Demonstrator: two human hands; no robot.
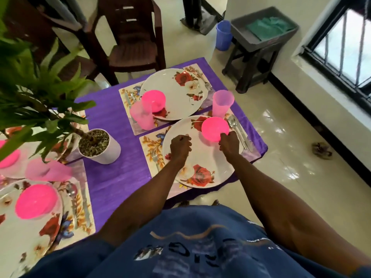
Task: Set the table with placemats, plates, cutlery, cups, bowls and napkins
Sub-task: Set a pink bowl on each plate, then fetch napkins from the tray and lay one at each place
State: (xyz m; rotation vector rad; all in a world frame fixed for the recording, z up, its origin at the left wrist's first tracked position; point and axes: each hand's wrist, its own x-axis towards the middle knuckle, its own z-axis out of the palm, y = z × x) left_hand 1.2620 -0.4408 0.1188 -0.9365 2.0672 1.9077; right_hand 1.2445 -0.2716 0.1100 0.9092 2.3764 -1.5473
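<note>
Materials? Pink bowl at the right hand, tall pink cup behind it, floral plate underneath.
Round pink bowl: likely plastic, glossy, glows translucent. Tall pink cup: thin frosted plastic, plate edge shows through. White floral plate: smooth, glossy, printed roses; melamine or ceramic, can't tell.

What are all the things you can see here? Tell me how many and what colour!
plates: four, white with red roses, one on each placemat
placemats: four, flowery, on the purple tablecloth
bowls: four, bright pink, upside down on the plates
cups: three, pale pink, beside the plates
forks: two seen, silver, beside the two plates ahead
spoons: silver, beside plates; count unclear
plant pot: one, white, holds a green plant, mid-table
chair: one, dark brown, behind the table
bucket: one, blue, on the floor
tray: one, grey, holds green cloth, on a dark stool
left hand: fingers curled, over the near plate
right hand: grips the near bowl's edge
</note>
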